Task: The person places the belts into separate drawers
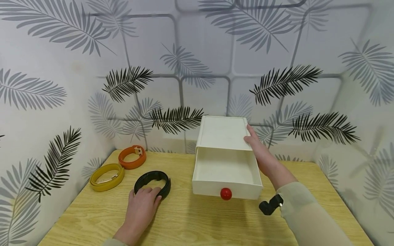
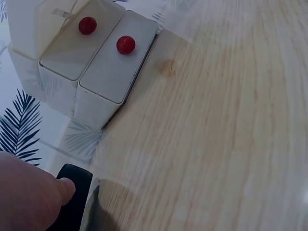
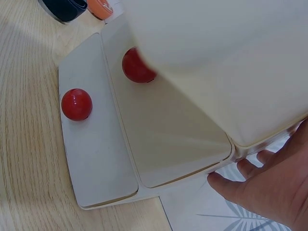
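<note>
A coiled black belt (image 1: 167, 188) lies on the table, its ring facing up. My left hand (image 1: 141, 209) pinches its near side, the thumb outside the coil and the fingers reaching over it. In the left wrist view the thumb presses the black belt (image 2: 72, 204). To the right stands a white drawer cabinet (image 1: 223, 131) with its top drawer (image 1: 207, 188) pulled out, white interior visible. Against the cabinet's right side rests my right hand (image 1: 263, 153), fingers extended. The right wrist view shows that hand (image 3: 272, 187) touching the side, some fingertips partly hidden.
Left of the black belt lie a coiled yellow belt (image 1: 106, 186) and a coiled orange belt (image 1: 132, 165). Two lower drawers with red knobs (image 2: 126, 44) are closed beneath the open one. A patterned wall (image 1: 203, 99) stands behind the wooden table (image 1: 184, 225).
</note>
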A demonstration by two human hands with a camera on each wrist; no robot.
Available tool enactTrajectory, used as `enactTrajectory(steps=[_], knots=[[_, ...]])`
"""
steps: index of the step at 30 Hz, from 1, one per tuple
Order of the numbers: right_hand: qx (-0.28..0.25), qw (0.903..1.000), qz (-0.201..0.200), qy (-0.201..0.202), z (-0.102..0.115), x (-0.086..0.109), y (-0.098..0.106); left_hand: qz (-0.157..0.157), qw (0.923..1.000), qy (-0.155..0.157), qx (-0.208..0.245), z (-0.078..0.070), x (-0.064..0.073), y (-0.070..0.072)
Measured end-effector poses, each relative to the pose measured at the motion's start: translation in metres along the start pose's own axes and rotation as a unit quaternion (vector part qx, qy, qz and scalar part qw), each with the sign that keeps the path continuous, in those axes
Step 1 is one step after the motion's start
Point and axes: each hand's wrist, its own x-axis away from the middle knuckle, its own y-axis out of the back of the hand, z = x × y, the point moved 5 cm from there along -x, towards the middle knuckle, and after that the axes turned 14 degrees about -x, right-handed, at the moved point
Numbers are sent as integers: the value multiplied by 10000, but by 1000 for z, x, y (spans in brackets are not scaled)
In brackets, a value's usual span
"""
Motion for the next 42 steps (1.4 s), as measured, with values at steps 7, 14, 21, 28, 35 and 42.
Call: enactTrajectory(steps=[7,14,21,28,35,42], knots=[[-81,9999,-39,49,2,-6,1,-1,9999,125,112,1,-3,1],[-58,10000,-21,-10,0,-2,0,-47,9995,209,233,1,-6,7],[51,10000,12,-42,0,1,0,-372,9979,224,484,-1,-8,19],[13,10000,27,9,0,3,1,-837,9947,64,600,-6,-10,35],[-151,9999,-13,3,2,0,0,-1245,9899,-134,670,-11,-13,56],[-13,9999,-4,-115,0,3,0,-1645,9827,-335,781,-15,-16,82]])
